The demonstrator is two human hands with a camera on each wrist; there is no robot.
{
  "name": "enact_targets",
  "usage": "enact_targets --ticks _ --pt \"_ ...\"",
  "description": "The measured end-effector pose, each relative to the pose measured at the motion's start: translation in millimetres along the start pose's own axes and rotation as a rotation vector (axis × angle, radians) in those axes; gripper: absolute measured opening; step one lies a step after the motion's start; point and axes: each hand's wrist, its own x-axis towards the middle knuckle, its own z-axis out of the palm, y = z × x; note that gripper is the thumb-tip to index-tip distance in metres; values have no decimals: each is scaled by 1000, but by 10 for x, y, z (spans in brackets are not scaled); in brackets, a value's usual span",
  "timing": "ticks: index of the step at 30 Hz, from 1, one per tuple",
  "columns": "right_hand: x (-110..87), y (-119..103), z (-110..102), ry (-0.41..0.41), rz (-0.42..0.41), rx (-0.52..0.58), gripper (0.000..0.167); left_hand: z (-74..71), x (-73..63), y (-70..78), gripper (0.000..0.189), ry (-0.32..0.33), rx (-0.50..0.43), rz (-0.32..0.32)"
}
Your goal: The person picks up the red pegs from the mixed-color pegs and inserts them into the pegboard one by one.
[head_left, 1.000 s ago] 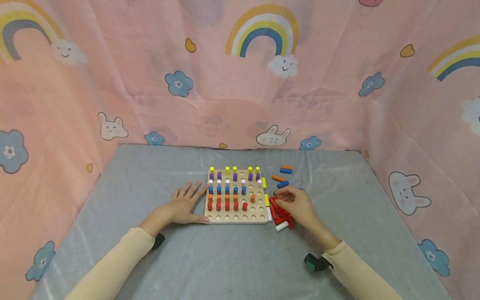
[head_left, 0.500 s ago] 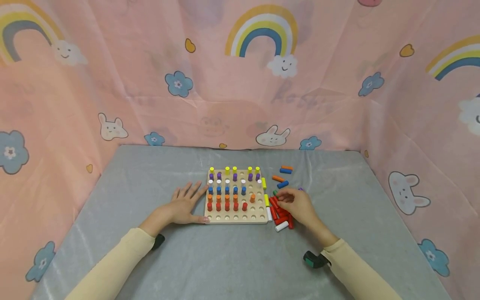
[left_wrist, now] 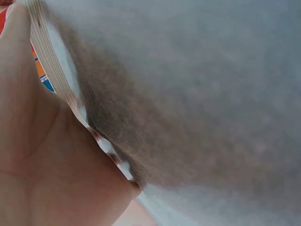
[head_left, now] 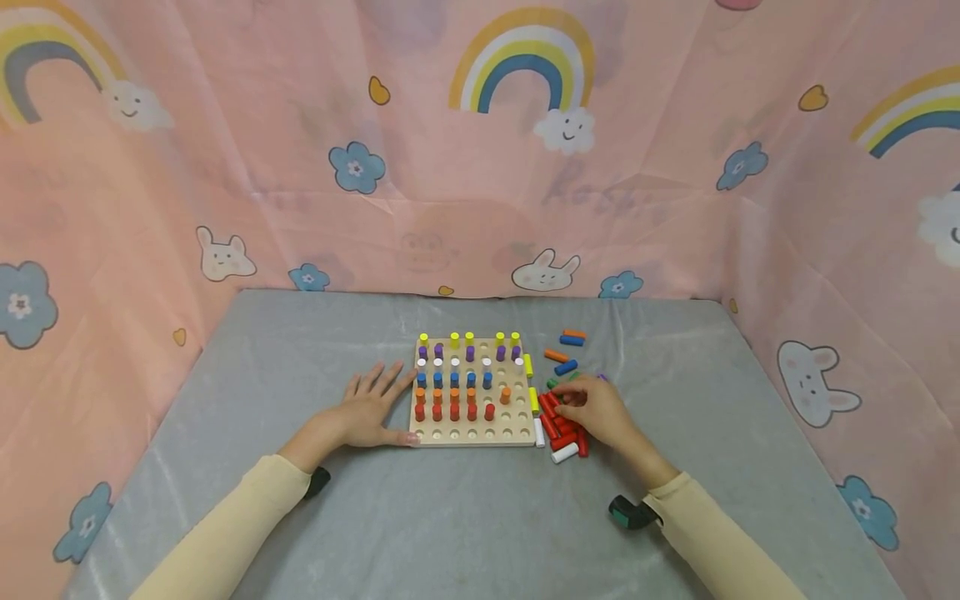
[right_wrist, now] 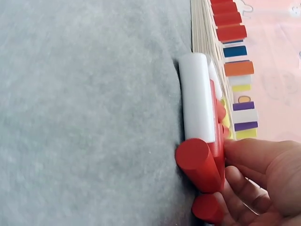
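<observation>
A wooden pegboard point(head_left: 480, 441) holds rows of yellow, purple, white, blue, orange and red pegs in the head view; the nearest row of holes is bare. My left hand point(head_left: 367, 417) lies spread along its left side, thumb on the near corner. At the board's right, my right hand point(head_left: 602, 412) reaches with bent fingers into a heap of loose red pegs point(head_left: 551, 427). The right wrist view shows thumb and fingertips right behind a red peg point(right_wrist: 195, 157) and a white peg point(right_wrist: 197, 99). I cannot tell whether a peg is pinched there.
Loose blue pegs point(head_left: 566, 367) and orange pegs point(head_left: 556, 356) lie beyond the right hand, near a green peg point(head_left: 552, 383). Yellow pegs point(head_left: 533, 400) and a white peg point(head_left: 539, 432) lie along the board's right edge. Pink printed cloth point(head_left: 465, 225) hangs behind the grey-covered table point(head_left: 360, 517).
The right hand has shifted slightly within the heap, and more green shows beside its fingertips. The left hand and the pegs in the board stay as they were.
</observation>
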Motion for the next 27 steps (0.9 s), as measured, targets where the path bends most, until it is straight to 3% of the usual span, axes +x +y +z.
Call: enact_targets --ticks 10,27 --pt "-7 -20 -17 -22 45 -18 25 -19 -19 11 111 7 1 -3" --pt "-40 -81 70 89 5 -32 22 -14 -6 -3 112 -5 -7 -5"
